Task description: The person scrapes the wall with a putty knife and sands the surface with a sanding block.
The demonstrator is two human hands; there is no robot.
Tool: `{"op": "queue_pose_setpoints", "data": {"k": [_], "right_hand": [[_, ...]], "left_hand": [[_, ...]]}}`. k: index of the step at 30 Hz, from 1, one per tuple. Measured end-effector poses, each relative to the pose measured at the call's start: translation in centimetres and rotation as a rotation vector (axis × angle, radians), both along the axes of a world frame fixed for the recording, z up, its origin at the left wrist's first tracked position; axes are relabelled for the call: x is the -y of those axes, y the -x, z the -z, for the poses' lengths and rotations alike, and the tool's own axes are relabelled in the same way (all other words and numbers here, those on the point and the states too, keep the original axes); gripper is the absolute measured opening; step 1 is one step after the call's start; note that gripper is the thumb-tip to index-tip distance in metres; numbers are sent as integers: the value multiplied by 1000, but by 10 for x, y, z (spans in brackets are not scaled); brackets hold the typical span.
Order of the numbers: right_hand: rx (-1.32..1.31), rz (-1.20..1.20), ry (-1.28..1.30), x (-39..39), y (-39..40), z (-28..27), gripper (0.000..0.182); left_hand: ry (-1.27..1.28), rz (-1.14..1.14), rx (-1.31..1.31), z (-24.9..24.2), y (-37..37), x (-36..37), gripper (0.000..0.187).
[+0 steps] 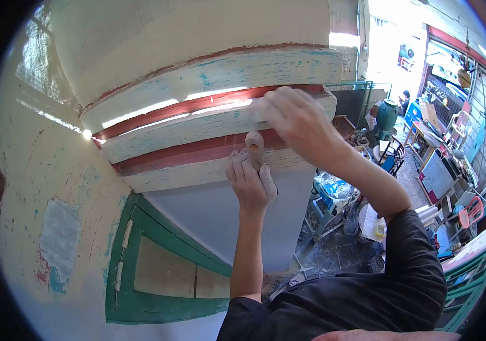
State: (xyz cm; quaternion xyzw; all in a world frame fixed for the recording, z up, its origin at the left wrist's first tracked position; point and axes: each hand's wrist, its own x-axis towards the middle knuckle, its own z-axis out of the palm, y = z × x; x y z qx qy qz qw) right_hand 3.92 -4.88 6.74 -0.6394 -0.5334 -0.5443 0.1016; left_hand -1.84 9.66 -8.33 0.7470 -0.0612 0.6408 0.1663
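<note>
My left hand [250,181] is raised against the lower white ledge, its fingers wrapped round a rounded, dusty wooden handle [255,142]. What lies at the handle's lower end is hidden by the fingers. Above it and to the right, my right hand [294,116] is lifted in front of the ledges, its fingers smeared by motion. The painted ledges [169,132] are white with worn blue flecks, with red bands between them. Bright light shows along the upper red band.
A green-framed panel [126,273] is set below the ledges at the left. Far below on the right stand a blue stepladder [327,211], a green barrel [387,115] and a pink chair [471,212]. A person [405,101] sits in the distance.
</note>
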Motion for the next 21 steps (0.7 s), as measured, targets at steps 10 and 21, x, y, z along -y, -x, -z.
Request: {"op": "queue_pose_setpoints", "data": {"k": [10, 21], "right_hand": [[-128, 153, 153, -11, 14, -9, 36], [9, -55, -15, -14, -3, 3, 29]], "left_hand": [[17, -10, 19, 6, 0, 1, 38], [15, -2, 44, 5, -3, 0, 39]]}}
